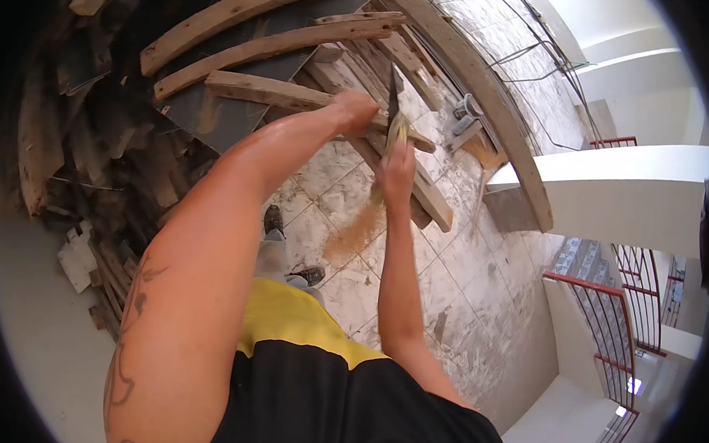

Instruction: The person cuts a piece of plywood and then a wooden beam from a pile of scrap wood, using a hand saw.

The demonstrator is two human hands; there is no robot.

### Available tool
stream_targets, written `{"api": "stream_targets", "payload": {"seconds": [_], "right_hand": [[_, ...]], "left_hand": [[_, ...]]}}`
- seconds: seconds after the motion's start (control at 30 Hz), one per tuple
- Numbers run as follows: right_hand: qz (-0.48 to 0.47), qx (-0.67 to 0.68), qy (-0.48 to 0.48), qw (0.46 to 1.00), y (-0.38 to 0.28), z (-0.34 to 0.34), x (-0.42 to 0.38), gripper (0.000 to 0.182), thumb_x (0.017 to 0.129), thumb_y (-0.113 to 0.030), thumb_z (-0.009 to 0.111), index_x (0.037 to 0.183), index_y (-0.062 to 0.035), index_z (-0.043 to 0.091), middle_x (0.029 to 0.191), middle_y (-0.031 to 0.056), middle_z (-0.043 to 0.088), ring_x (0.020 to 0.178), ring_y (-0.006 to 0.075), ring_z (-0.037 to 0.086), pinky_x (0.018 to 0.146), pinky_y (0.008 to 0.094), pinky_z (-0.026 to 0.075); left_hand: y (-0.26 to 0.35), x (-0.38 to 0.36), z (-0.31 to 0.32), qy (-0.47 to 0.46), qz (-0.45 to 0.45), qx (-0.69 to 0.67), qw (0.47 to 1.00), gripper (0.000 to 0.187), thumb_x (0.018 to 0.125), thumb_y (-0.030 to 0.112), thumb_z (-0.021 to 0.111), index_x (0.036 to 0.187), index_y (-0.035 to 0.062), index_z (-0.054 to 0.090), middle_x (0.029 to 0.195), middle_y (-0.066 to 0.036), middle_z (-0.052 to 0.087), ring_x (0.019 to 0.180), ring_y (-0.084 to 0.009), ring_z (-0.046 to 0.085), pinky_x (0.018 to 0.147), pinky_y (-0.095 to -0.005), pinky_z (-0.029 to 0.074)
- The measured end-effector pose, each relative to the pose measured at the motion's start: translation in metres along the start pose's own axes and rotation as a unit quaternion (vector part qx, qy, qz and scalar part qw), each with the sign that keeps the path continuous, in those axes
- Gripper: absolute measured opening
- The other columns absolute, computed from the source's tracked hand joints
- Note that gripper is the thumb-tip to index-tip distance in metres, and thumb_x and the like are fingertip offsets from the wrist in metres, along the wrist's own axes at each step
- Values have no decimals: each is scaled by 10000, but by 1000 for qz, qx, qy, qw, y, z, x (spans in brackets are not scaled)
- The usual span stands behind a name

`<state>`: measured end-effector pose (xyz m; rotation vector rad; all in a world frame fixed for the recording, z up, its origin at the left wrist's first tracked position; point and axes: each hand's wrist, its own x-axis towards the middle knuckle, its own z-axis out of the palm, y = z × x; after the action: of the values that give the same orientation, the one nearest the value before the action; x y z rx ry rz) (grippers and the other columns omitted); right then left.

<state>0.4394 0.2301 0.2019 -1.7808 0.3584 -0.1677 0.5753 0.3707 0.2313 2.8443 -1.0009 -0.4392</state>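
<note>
My left hand (pixel 355 112) is closed around a wooden beam (pixel 257 90), which lies across other timbers and sticks out past them on the right. My right hand (pixel 397 170) grips the pale, yellowish handle of a handsaw (pixel 393 96). The saw's dark blade points away from me and stands across the beam, just right of my left hand. How deep the blade sits in the wood cannot be made out. Below the beam, sawdust (pixel 352 235) lies on the tiled floor.
Long beams (pixel 244 14) rest on a dark surface at the upper left, beside a heap of old timber (pixel 99 150). A large plank (pixel 484 101) slants down the right. Beyond are a metal can (pixel 468 107), a broom (pixel 483 157) and a red-topped stair railing (pixel 587 283).
</note>
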Motion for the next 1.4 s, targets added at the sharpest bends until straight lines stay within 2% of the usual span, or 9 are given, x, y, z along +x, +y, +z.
{"api": "stream_targets", "payload": {"seconds": [0.2, 0.27, 0.3, 0.4, 0.63, 0.83, 1.0, 1.17, 1.4], "right_hand": [[132, 46, 33, 990, -77, -50, -179, 386, 1058, -271, 382, 1277, -5, 556, 729, 87, 589, 501, 154, 488, 473, 284, 433], [-372, -358, 84, 852, 47, -31, -80, 362, 1026, -233, 424, 1232, 26, 572, 971, 245, 641, 873, 397, 561, 805, 517, 453], [-65, -169, 4, 983, 5, -7, -33, 327, 1032, -243, 417, 1121, 38, 560, 1072, 301, 606, 1047, 459, 563, 907, 493, 438], [-7, 8, 34, 999, -32, 24, 32, 360, 1041, -318, 425, 1052, 25, 532, 874, 310, 588, 851, 519, 539, 739, 522, 424], [-119, -162, 25, 979, -36, -56, -181, 280, 934, -5, 455, 1190, 60, 550, 1085, 268, 592, 999, 391, 608, 896, 383, 480], [-1, -43, 51, 998, -41, 8, -22, 382, 1033, -309, 419, 953, 55, 503, 825, 267, 563, 789, 403, 519, 718, 466, 415], [-121, -77, 67, 987, -16, -29, -135, 354, 1048, -281, 410, 1158, 26, 547, 927, 250, 610, 808, 387, 606, 716, 468, 447], [-54, -144, 2, 988, -23, -43, -152, 317, 1003, -94, 374, 1220, 67, 539, 1175, 294, 567, 1161, 416, 544, 1005, 388, 427], [20, -57, 50, 997, -39, -3, -65, 343, 1045, -313, 418, 1039, 7, 542, 804, 230, 566, 782, 403, 555, 737, 455, 443]], "left_hand": [[-7, 8, 4, 12, 1, 1, 1000, 335, 707, 282, 794, 970, 86, 725, 985, -145, 725, 955, -322, 699, 806, -425, 574], [2, 3, 13, 4, 10, 5, 1000, 298, 685, 256, 801, 920, 80, 745, 987, -145, 733, 952, -315, 706, 803, -408, 581], [1, 2, 4, 23, 8, 4, 1000, 295, 687, 254, 794, 922, 83, 743, 984, -150, 732, 948, -315, 706, 801, -408, 580], [7, -9, -4, 19, 0, -8, 1000, 311, 692, 255, 783, 948, 85, 734, 971, -159, 729, 940, -315, 707, 798, -411, 580], [-2, -1, -18, -21, 6, 23, 999, 440, 707, 284, 787, 1074, 77, 662, 982, -172, 702, 962, -344, 676, 820, -452, 554], [3, -4, -7, 1, 16, 3, 1000, 483, 686, 343, 802, 1079, 98, 664, 968, -165, 706, 967, -352, 674, 823, -454, 553], [6, 0, -2, 12, 8, 10, 1000, 405, 694, 318, 789, 1025, 97, 709, 969, -142, 725, 957, -323, 695, 831, -436, 575], [11, -6, -14, -3, -9, 14, 1000, 375, 695, 302, 780, 987, 76, 715, 984, -155, 721, 958, -327, 696, 832, -430, 575], [9, -7, 0, 8, 10, 2, 1000, 447, 680, 317, 796, 1051, 95, 681, 954, -163, 711, 935, -350, 688, 813, -432, 565]]}}
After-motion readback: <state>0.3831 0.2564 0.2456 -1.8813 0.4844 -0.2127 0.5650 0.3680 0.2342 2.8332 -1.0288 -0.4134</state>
